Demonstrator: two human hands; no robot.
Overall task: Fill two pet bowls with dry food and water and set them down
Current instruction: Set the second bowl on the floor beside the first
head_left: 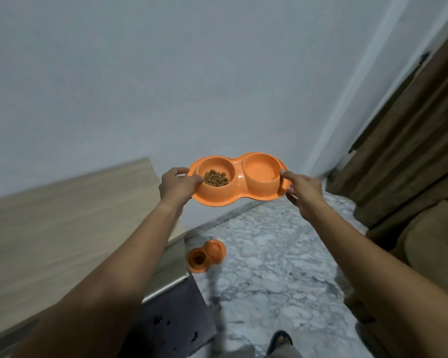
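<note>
The left hand (177, 183) and right hand (304, 192) each grip one end of the orange bowl (239, 196), up in the air, with dry food (216, 178) in one cup. Next, I think, lower it flat onto the floor (269, 254) by the other bowl (206, 255).

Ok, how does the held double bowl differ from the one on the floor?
The held bowl is in the air, gripped at its ends by the left hand and right hand; the floor bowl rests on the tiles, untouched. The held bowl lies across the view; the floor bowl slants. Both are orange, with kibble in one cup.
</note>
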